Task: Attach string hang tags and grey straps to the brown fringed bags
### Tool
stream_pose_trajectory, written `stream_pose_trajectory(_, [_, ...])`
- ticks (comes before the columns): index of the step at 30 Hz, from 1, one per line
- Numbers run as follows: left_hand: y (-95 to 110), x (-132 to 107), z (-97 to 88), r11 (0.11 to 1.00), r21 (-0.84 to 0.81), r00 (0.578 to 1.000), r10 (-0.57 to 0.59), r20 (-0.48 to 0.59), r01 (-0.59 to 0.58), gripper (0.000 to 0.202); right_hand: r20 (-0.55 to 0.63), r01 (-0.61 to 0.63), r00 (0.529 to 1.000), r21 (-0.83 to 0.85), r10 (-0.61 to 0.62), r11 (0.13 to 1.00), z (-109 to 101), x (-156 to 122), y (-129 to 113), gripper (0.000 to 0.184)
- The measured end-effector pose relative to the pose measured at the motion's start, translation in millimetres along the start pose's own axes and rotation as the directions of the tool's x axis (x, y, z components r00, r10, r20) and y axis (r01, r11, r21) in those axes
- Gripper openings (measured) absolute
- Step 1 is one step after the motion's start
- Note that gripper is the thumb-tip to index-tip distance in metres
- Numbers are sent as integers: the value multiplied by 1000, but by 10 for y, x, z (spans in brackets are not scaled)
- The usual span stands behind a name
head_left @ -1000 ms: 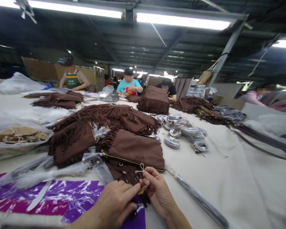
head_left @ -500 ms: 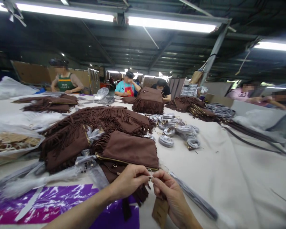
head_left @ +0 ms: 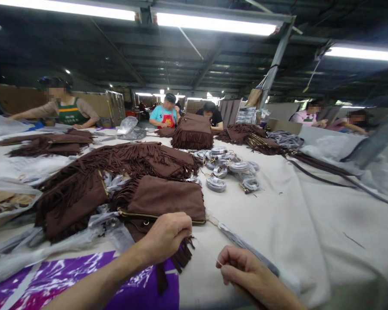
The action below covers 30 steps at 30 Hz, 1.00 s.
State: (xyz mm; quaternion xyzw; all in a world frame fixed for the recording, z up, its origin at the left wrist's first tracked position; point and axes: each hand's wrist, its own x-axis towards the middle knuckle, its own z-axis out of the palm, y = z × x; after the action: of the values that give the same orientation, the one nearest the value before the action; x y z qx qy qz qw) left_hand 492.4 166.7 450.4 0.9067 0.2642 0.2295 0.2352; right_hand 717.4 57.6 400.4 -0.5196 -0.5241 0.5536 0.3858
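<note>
My left hand is closed in a pinch in front of a brown fringed bag with a gold zipper. What its fingertips hold, if anything, is too small to make out. Lower and to the right, my right hand pinches a thin white string between thumb and fingers. Beneath that palm a brown edge shows, mostly hidden. Brown fringe hangs below my left hand, over a glossy purple sheet.
More fringed bags are heaped behind. Grey wrapped coiled straps lie beyond, and a long wrapped strap runs past my right hand. At left is a plastic bag of tags. Several co-workers sit or stand around the table.
My hands, close together before at a string loop with a brown tag, have moved apart. The right went down and right with the string; the tag is now mostly hidden. The view shifted slightly.
</note>
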Motion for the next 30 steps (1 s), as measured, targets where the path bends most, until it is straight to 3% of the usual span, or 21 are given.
stream_pose_trajectory(4, [97, 19, -62, 992, 102, 997, 70, 38, -74, 21, 42, -107, 993, -88, 111, 990, -130, -148, -6, 24])
stream_pose_trajectory(6, [194, 9, -18, 976, 170, 987, 119, 110, -136, 19, -58, -45, 998, -180, 35, 983, -154, -159, -26, 19])
stream_pose_trajectory(8, [309, 15, 61, 957, 218, 973, 153, 175, -190, 15, -209, 63, 973, -186, -102, 981, -120, -125, -64, 28])
stream_pose_trajectory(10, [408, 58, 142, 947, 234, 962, 169, 215, -219, 12, -252, 159, 954, -38, -164, 986, -22, -61, -94, 45])
stream_pose_trajectory(11, [441, 95, 174, 947, 237, 960, 165, 224, -218, 11, -203, 174, 966, 60, -159, 983, 41, -26, -95, 47])
stream_pose_trajectory(14, [439, 260, 229, 961, 215, 966, 127, 225, -176, 11, -51, 83, 996, 281, -72, 956, 195, 64, -27, 43])
stream_pose_trajectory(16, [347, 399, 253, 970, 197, 968, 98, 231, -145, 14, -66, 24, 998, 318, -3, 948, 185, 99, 47, 47])
stream_pose_trajectory(18, [197, 550, 298, 960, 261, 977, 43, 209, -99, 18, -160, 31, 987, 237, 8, 971, 63, 117, 101, 52])
stream_pose_trajectory(21, [-59, 775, 433, 879, 477, 993, -52, 107, -5, 17, -325, 78, 938, -142, -121, 987, -225, 132, 130, 46])
stream_pose_trajectory(23, [-191, 903, 559, 842, 539, 993, -69, 92, 9, 17, -429, 9, 869, -483, -246, 875, -392, 154, 143, 36])
stream_pose_trajectory(25, [-260, 995, 693, 855, 518, 992, -55, 118, -14, 16, -455, -148, 824, -747, -337, 648, -497, 193, 162, 28])
stream_pose_trajectory(28, [-275, 1036, 863, 900, 431, 987, -4, 160, -66, 16, -362, -265, 876, -913, -319, 310, -546, 263, 153, 15])
stream_pose_trajectory(30, [-267, 986, 926, 919, 385, 986, 22, 166, -85, 17, -304, -255, 917, -945, -260, 206, -521, 289, 90, 6])
